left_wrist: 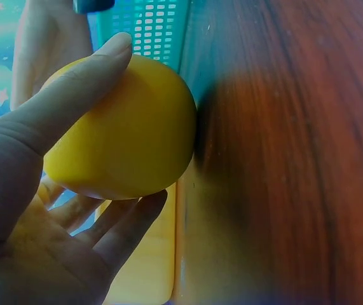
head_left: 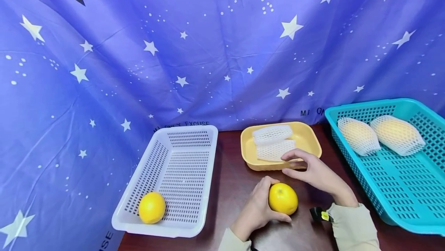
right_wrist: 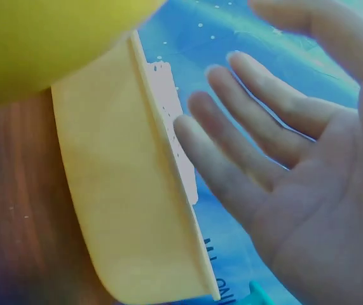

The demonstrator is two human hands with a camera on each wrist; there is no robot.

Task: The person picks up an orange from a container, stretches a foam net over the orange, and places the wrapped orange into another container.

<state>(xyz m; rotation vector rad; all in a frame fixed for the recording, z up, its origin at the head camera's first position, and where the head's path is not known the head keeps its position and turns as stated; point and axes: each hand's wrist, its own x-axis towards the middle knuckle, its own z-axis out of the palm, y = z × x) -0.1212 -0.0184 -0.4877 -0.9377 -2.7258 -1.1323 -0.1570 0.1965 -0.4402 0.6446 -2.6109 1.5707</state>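
My left hand (head_left: 255, 206) grips a round, yellow-skinned orange (head_left: 283, 199) low over the table, thumb on its near side and fingers around its far side. In the left wrist view, the thumb lies across the orange (left_wrist: 127, 133) and the fingertips touch it from below in that picture. My right hand (head_left: 318, 172) holds nothing; its fingers are spread and loosely bent at the front edge of a yellow tray (head_left: 248, 158). Two white foam fruit nets (head_left: 272, 133) lie in that tray, side by side. The right wrist view shows the right palm (right_wrist: 321, 190) bare beside the tray.
A white perforated basket (head_left: 205, 189) on the left contains another orange (head_left: 152, 207). On the right, a teal basket (head_left: 375, 204) has two net-wrapped fruits (head_left: 396, 133) at its far end. A blue star-patterned cloth (head_left: 208, 50) hangs behind the dark wooden table (head_left: 229, 177).
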